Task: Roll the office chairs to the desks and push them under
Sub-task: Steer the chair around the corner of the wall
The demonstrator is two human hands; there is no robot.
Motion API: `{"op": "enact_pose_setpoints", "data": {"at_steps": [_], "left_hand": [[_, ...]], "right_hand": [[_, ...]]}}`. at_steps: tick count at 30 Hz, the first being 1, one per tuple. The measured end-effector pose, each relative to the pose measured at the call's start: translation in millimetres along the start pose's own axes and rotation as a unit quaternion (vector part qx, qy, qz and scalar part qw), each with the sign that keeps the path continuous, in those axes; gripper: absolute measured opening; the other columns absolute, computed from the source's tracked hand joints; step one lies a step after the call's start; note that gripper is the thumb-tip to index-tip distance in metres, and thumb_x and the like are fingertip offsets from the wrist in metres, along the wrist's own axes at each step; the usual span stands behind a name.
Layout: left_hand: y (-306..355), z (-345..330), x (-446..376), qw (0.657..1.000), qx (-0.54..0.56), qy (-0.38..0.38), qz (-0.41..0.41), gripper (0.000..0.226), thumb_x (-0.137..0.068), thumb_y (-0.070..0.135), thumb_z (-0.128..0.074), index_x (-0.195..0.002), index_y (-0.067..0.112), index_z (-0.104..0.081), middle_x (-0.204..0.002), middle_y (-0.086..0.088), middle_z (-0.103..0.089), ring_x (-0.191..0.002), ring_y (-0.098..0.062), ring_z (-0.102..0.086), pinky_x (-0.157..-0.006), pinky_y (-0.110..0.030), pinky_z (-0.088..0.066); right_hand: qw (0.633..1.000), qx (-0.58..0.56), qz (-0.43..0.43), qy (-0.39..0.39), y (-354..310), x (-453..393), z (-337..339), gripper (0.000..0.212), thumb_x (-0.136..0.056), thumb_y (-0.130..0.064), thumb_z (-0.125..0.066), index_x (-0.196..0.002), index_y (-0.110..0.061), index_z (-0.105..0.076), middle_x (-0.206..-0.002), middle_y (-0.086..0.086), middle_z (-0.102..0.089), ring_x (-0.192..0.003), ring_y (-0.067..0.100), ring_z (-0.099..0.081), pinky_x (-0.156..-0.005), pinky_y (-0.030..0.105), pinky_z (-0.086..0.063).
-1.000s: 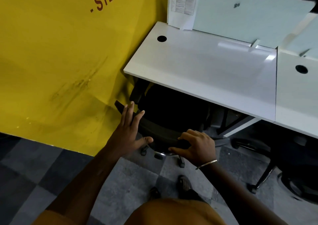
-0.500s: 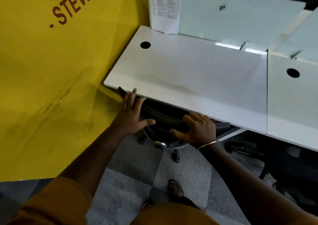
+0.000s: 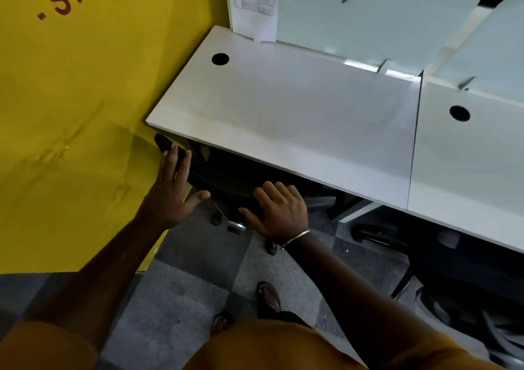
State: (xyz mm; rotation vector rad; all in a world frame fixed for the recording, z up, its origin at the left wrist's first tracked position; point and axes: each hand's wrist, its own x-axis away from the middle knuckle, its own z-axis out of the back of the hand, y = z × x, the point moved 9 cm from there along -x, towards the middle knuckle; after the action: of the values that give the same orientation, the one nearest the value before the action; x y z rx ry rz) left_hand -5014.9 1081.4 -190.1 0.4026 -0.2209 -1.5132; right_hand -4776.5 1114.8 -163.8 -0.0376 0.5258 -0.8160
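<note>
A black office chair [image 3: 224, 181] stands mostly under the white desk [image 3: 297, 109], only the top of its backrest and part of its wheeled base showing. My left hand [image 3: 173, 191] lies flat with straight fingers against the left end of the backrest. My right hand [image 3: 279, 212] rests on the backrest's right part, fingers bent over its top edge, thumb spread. The seat is hidden under the desk.
A yellow wall [image 3: 71, 114] runs close along the chair's left side. A second white desk [image 3: 476, 154] adjoins on the right, with another dark chair [image 3: 459, 284] beneath it. White partition panels [image 3: 368, 15] stand behind the desks. Grey carpet tiles [image 3: 184, 299] lie under my feet.
The chair has rolled further under the desk; less of its backrest shows. Both hands followed it forward and I stepped closer to the desk.
</note>
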Motion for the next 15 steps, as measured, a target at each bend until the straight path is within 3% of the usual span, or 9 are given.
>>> {"op": "enact_pose_setpoints", "data": {"at_steps": [3, 5, 9, 11, 13, 15], "left_hand": [[20.2, -12.0, 27.4, 0.993, 0.091, 0.047, 0.06, 0.093, -0.101, 0.062, -0.045, -0.167, 0.012, -0.003, -0.174, -0.006, 0.015, -0.16, -0.023, 0.0, -0.116, -0.043, -0.035], [41.8, -27.3, 47.6, 0.983, 0.146, 0.043, 0.106, 0.096, -0.098, 0.055, -0.052, -0.167, 0.019, 0.006, -0.172, 0.002, 0.024, -0.16, -0.02, 0.001, -0.118, -0.039, -0.032], [86.3, -44.8, 88.1, 0.981, 0.176, 0.035, 0.08, 0.098, -0.098, 0.056, -0.055, -0.166, 0.013, 0.0, -0.174, -0.003, 0.017, -0.161, -0.021, -0.004, -0.122, -0.041, -0.03], [96.1, -46.8, 111.0, 0.985, 0.163, 0.03, 0.053, 0.093, -0.1, 0.044, -0.061, -0.166, 0.01, -0.005, -0.175, -0.006, 0.01, -0.162, -0.021, -0.006, -0.121, -0.048, -0.032], [91.1, -50.4, 134.7, 0.982, 0.174, 0.018, 0.07, 0.092, -0.1, 0.038, -0.064, -0.167, 0.017, -0.005, -0.175, -0.002, 0.007, -0.161, -0.019, -0.006, -0.121, -0.051, -0.034], [74.0, -51.0, 156.1, 0.975, 0.19, 0.004, 0.115, 0.09, -0.1, 0.05, -0.06, -0.167, 0.031, -0.003, -0.175, 0.005, 0.005, -0.161, -0.022, -0.007, -0.121, -0.053, -0.036]], "right_hand": [[0.999, -0.013, 0.008, -0.032, -4.3, 3.7, 0.6, 0.037, -0.099, -0.053, -0.057, -0.109, -0.02, -0.069, -0.098, 0.0, -0.06, -0.086, 0.026, -0.056, -0.072, 0.04, -0.039], [0.998, -0.054, 0.009, -0.037, -7.0, 9.5, 2.8, 0.034, -0.098, -0.04, -0.06, -0.126, -0.022, -0.068, -0.111, -0.004, -0.063, -0.098, 0.024, -0.06, -0.079, 0.04, -0.041], [0.974, -0.224, 0.022, -0.003, -19.4, 28.1, 10.5, 0.043, -0.093, -0.008, -0.057, -0.135, -0.014, -0.066, -0.141, 0.0, -0.061, -0.138, 0.021, -0.052, -0.108, 0.041, -0.042], [0.961, -0.273, 0.041, -0.01, -35.5, 36.1, 10.2, 0.044, -0.093, 0.001, -0.055, -0.134, -0.008, -0.066, -0.146, 0.005, -0.059, -0.148, 0.022, -0.042, -0.119, 0.04, -0.036], [0.955, -0.291, 0.053, -0.028, -53.7, 41.5, 7.1, 0.045, -0.089, 0.005, -0.057, -0.131, -0.007, -0.067, -0.142, 0.006, -0.061, -0.142, 0.023, -0.049, -0.115, 0.04, -0.042], [0.953, -0.287, 0.067, -0.063, -72.1, 43.0, 1.2, 0.045, -0.087, 0.001, -0.056, -0.128, -0.012, -0.068, -0.132, 0.003, -0.064, -0.124, 0.025, -0.059, -0.097, 0.041, -0.051]]}}
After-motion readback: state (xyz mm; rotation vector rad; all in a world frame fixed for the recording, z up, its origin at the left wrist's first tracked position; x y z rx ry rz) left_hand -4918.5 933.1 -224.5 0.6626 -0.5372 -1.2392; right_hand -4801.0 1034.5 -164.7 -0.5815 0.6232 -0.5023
